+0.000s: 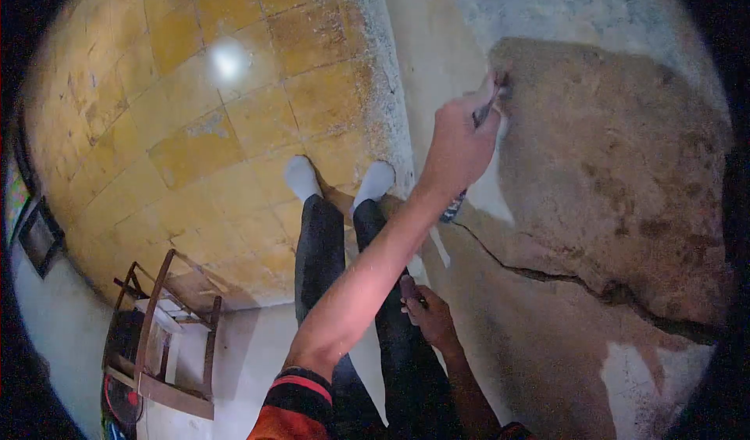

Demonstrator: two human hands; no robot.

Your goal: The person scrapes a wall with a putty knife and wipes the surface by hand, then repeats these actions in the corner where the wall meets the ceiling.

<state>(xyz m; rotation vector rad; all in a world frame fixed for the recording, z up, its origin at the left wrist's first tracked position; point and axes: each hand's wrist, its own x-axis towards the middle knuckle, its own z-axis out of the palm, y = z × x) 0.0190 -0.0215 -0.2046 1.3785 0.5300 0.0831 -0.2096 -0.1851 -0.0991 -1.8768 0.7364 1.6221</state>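
Note:
My left hand [466, 142] reaches across to the wall [609, 143] on the right. Its fingers are closed round a small dark-edged tool [483, 115], mostly hidden in the grip, and the fingertips are right at the edge of a rough brown patch [570, 112]. A dark patterned item [453, 206] shows beside that wrist. Lower down, in front of my right leg, my right hand [431, 320] is closed round a stubby brownish-grey object [408, 288]. What kind of object this is, I cannot tell.
A dark jagged line [539, 274], like a crack, runs along the wall. Yellow floor tiles [187, 151] lie on the left, worn near the wall. My feet in white socks [301, 176] stand close to the wall. A wooden chair frame [156, 323] is at lower left.

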